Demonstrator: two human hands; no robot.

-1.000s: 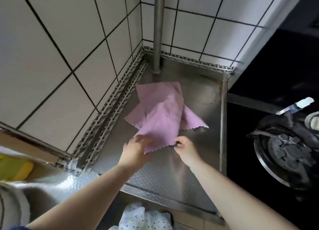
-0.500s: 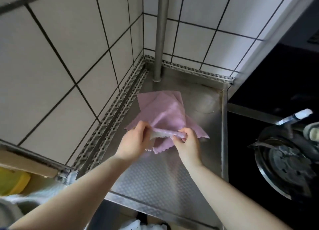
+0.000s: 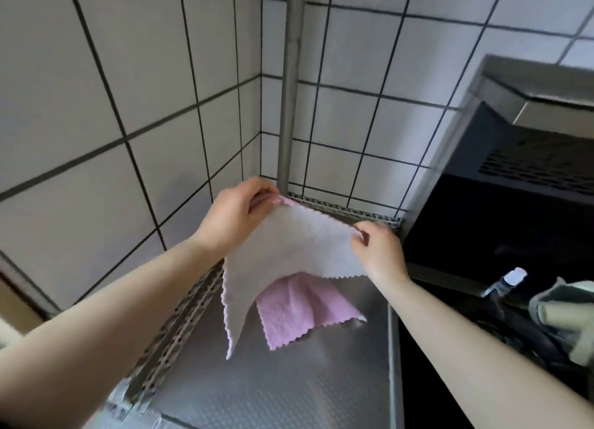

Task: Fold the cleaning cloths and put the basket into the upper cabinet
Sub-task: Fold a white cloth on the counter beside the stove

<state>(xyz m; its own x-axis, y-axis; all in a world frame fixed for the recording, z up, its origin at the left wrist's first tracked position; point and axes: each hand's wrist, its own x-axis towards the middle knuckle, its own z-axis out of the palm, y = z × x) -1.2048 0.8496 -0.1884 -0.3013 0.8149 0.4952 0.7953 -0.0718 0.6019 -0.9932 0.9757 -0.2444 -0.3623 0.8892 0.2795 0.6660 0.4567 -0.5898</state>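
Item: cleaning cloth, pale on the side facing me, pink on the lower flap, held up above the metal surface in front of the grey pole. My left hand pinches one top corner near the pole; my right hand pinches the opposite corner, fingers curled on the fabric, the top edge stretched between them. Basket and upper cabinet: not in view. Risks, as I judge them: a corner could slip from either pinch and the cloth would drop in a heap; the hanging point could drag on the surface and spoil the fold. Nearby: tiled wall left of the pole; a dark stove area right of it, with a bottle and a greenish rag that a swinging flap might catch.
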